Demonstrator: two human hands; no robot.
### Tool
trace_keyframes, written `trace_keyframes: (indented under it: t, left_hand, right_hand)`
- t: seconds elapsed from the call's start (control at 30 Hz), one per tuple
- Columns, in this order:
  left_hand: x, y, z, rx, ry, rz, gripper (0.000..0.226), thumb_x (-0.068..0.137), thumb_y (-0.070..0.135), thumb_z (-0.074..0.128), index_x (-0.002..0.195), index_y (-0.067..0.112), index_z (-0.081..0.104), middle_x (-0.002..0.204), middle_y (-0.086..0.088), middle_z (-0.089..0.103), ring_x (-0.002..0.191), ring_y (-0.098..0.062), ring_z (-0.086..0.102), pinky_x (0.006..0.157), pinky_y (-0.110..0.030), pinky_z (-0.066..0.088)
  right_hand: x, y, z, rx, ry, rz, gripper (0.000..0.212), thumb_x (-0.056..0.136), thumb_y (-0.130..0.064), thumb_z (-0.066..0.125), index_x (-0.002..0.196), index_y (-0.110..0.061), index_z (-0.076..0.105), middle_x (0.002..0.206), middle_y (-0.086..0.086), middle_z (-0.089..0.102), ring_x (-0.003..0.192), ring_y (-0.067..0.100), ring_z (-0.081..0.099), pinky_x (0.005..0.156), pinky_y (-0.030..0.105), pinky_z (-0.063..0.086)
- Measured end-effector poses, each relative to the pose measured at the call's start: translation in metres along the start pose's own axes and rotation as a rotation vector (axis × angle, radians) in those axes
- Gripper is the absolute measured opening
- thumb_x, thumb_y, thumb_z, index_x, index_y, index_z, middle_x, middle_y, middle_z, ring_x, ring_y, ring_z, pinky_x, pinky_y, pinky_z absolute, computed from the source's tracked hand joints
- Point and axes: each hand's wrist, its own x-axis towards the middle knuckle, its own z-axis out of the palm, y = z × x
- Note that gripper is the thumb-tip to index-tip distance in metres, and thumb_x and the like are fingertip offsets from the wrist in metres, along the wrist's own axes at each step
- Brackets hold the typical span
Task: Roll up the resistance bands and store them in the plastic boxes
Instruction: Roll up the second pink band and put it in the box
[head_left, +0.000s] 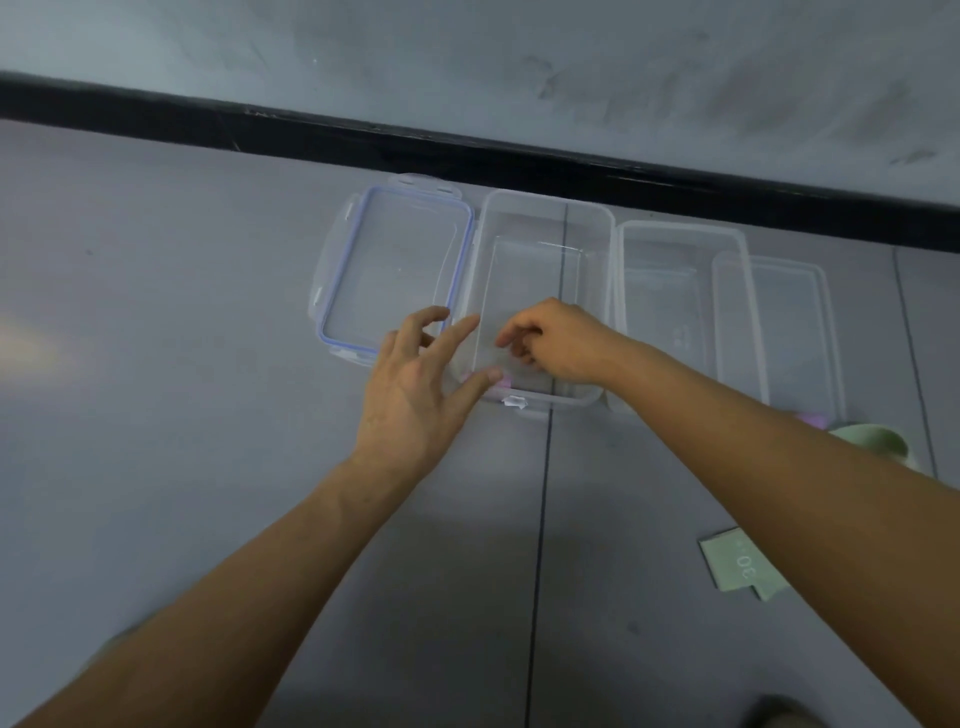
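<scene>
A clear plastic box (540, 218) stands open on the grey table. A pink resistance band (503, 383) with a white tag shows at its near left corner, mostly hidden. My left hand (415, 384) hovers at that corner with fingers spread, its fingertip next to the pink band. My right hand (558, 343) reaches into the near end of the box with fingers loosely curled and nothing visible in them. A second clear box (665, 239) stands to the right.
A lid with a blue seal (332, 332) lies left of the box. Another clear lid (826, 332) leans on the second box. A pink band (811, 419), a green roll (878, 441) and a flat green band marked 30 (737, 566) lie at the right.
</scene>
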Motion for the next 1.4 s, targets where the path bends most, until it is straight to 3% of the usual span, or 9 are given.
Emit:
trace_keyframes:
  t: [0.1,0.27,0.37,0.67,0.8,0.9,1.0,1.2,1.4]
  left_hand:
    - [0.007,0.023,-0.003,-0.025,0.068,0.056,0.05,0.089,0.05,0.062,0.132,0.025,0.059,0.127,0.003,0.055,0.105,-0.016,0.052,0.086,-0.025,0.041]
    - [0.018,0.07,0.002,-0.183,-0.087,0.066,0.067,0.086,0.063,0.055,0.143,0.031,0.045,0.124,0.012,0.054,0.099,-0.004,0.054,0.081,-0.022,0.048]
    - [0.017,0.097,0.012,-0.241,-0.165,0.061,0.07,0.082,0.065,0.054,0.144,0.034,0.042,0.122,0.014,0.054,0.095,0.0,0.052,0.078,-0.016,0.045]
    - [-0.027,0.164,0.086,-0.26,-0.285,0.158,0.039,0.097,0.036,0.055,0.135,0.029,0.056,0.108,0.007,0.064,0.08,-0.006,0.057,0.081,-0.028,0.051]
    - [-0.048,0.18,0.131,-0.236,-0.43,0.196,0.047,0.095,0.04,0.045,0.137,0.022,0.056,0.109,-0.002,0.065,0.093,-0.017,0.062,0.087,-0.035,0.052]
    - [-0.058,0.192,0.156,-0.194,-0.507,0.215,0.046,0.092,0.039,0.049,0.133,0.021,0.059,0.115,-0.004,0.066,0.103,-0.022,0.063,0.091,-0.039,0.051]
    - [-0.065,0.205,0.175,-0.194,-0.526,0.278,0.037,0.089,0.027,0.059,0.125,0.023,0.064,0.111,-0.002,0.068,0.097,-0.019,0.062,0.089,-0.03,0.049]
    - [-0.072,0.216,0.21,-0.118,-0.518,0.185,0.038,0.088,0.029,0.056,0.124,0.021,0.063,0.11,-0.005,0.064,0.097,-0.027,0.063,0.086,-0.03,0.046]
    - [-0.052,0.236,0.223,-0.15,-0.42,0.162,0.035,0.089,0.021,0.063,0.123,0.03,0.062,0.115,0.0,0.064,0.102,-0.018,0.06,0.09,-0.022,0.043]
  right_hand:
    - [-0.024,-0.002,-0.012,0.131,0.098,-0.061,0.028,0.1,-0.016,0.049,0.117,-0.027,0.068,0.109,-0.005,0.069,0.099,0.008,0.065,0.096,0.039,0.054]
    - [-0.092,0.013,-0.036,0.193,0.263,-0.139,0.036,0.097,-0.042,0.056,0.132,-0.037,0.057,0.114,-0.013,0.065,0.101,0.004,0.062,0.094,0.031,0.052]
    - [-0.137,0.038,-0.047,0.202,0.333,-0.131,0.042,0.095,-0.044,0.058,0.137,-0.041,0.052,0.116,-0.014,0.064,0.101,0.002,0.063,0.089,0.024,0.051]
    - [-0.232,0.16,-0.044,0.361,0.586,0.087,0.052,0.087,-0.04,0.071,0.134,-0.051,0.051,0.108,-0.02,0.063,0.096,0.001,0.064,0.075,0.01,0.048]
    - [-0.26,0.2,-0.03,0.309,0.649,0.109,0.053,0.092,-0.022,0.067,0.129,-0.054,0.047,0.098,-0.048,0.056,0.093,-0.014,0.058,0.079,-0.001,0.037]
    - [-0.272,0.225,-0.017,0.243,0.655,0.144,0.052,0.095,-0.026,0.063,0.129,-0.059,0.041,0.112,-0.031,0.06,0.097,-0.002,0.061,0.084,0.015,0.044]
    - [-0.276,0.252,-0.002,0.201,0.649,0.208,0.055,0.093,-0.036,0.064,0.142,-0.045,0.043,0.126,-0.008,0.061,0.101,0.013,0.062,0.09,0.033,0.048]
    - [-0.273,0.269,0.018,0.153,0.651,0.199,0.052,0.093,-0.038,0.063,0.143,-0.036,0.047,0.133,-0.011,0.057,0.111,0.01,0.057,0.091,0.028,0.045]
    - [-0.267,0.274,0.016,0.087,0.66,0.171,0.051,0.093,-0.04,0.061,0.142,-0.033,0.049,0.129,-0.008,0.058,0.106,0.012,0.057,0.087,0.03,0.048]
